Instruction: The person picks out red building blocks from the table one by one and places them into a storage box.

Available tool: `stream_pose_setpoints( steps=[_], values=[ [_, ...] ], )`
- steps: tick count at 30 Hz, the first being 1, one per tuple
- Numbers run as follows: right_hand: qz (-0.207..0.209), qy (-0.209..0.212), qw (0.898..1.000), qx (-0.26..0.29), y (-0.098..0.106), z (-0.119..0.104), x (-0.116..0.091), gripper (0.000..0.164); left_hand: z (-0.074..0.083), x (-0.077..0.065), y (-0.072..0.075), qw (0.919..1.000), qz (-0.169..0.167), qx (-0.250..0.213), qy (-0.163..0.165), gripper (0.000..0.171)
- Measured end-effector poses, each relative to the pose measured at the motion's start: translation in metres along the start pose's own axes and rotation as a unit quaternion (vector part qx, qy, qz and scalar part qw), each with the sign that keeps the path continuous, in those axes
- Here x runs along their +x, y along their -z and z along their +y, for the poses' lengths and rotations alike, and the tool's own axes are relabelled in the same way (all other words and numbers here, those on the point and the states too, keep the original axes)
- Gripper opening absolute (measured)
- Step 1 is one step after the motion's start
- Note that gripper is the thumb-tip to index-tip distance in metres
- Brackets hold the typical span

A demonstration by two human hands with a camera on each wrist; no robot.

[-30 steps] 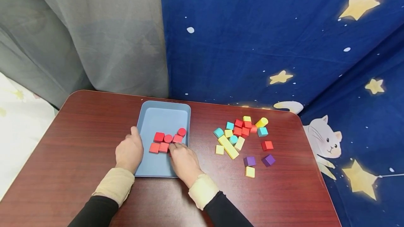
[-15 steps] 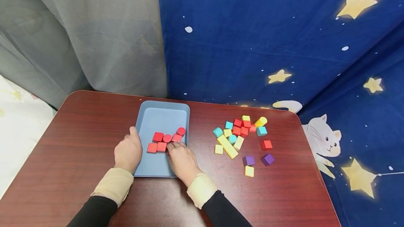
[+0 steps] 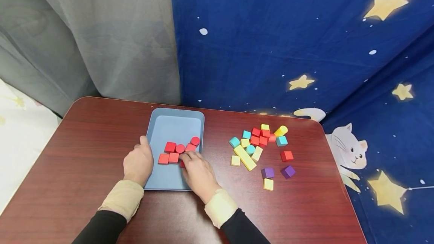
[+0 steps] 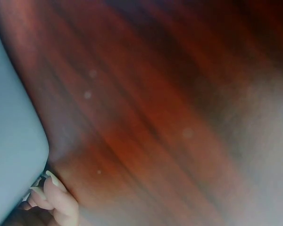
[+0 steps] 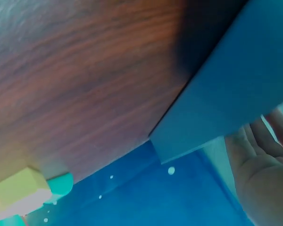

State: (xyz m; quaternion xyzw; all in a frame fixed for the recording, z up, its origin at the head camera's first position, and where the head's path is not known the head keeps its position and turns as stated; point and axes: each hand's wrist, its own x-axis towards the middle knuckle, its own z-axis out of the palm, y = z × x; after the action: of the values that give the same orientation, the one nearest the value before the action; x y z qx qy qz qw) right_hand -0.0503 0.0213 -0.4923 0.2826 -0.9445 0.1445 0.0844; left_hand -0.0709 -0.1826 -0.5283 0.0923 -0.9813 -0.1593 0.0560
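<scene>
My left hand (image 3: 138, 163) is gripping the left side of the blue tray (image 3: 178, 125), fingers curling round its edge. My right hand (image 3: 197, 171) is covering a red block (image 3: 183, 163) inside the tray, at the red group's (image 3: 173, 157) near right; whether its bent fingers are pinching, I'm not seeing. I'm probably lining up reds; next I'm needing a gentle release.

Right grip (image 5: 266, 176) at blue tray (image 5: 226, 103); yellow block (image 5: 22, 187) well apart.
</scene>
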Motion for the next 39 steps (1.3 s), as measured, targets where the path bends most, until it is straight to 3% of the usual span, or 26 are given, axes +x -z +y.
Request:
stream_pose_setpoints(
  steps=[7,15,27,39],
  values=[
    [0.032,0.002,0.999,0.022,0.014,0.011,-0.006,0.028,0.000,0.001,-0.002,1.0000,-0.002,0.000,0.001,0.015],
    [0.021,-0.008,0.998,0.057,0.032,0.022,-0.016,0.031,-0.001,0.001,-0.001,0.9999,-0.010,-0.003,0.005,0.016],
    [0.037,-0.014,0.999,0.021,0.052,0.049,-0.033,0.028,-0.002,0.002,0.001,0.9997,-0.024,0.002,0.005,0.016],
    [0.052,-0.028,0.998,-0.014,0.063,0.091,-0.061,0.027,-0.002,0.001,-0.002,1.0000,-0.004,0.000,-0.001,0.016]
  ],
)
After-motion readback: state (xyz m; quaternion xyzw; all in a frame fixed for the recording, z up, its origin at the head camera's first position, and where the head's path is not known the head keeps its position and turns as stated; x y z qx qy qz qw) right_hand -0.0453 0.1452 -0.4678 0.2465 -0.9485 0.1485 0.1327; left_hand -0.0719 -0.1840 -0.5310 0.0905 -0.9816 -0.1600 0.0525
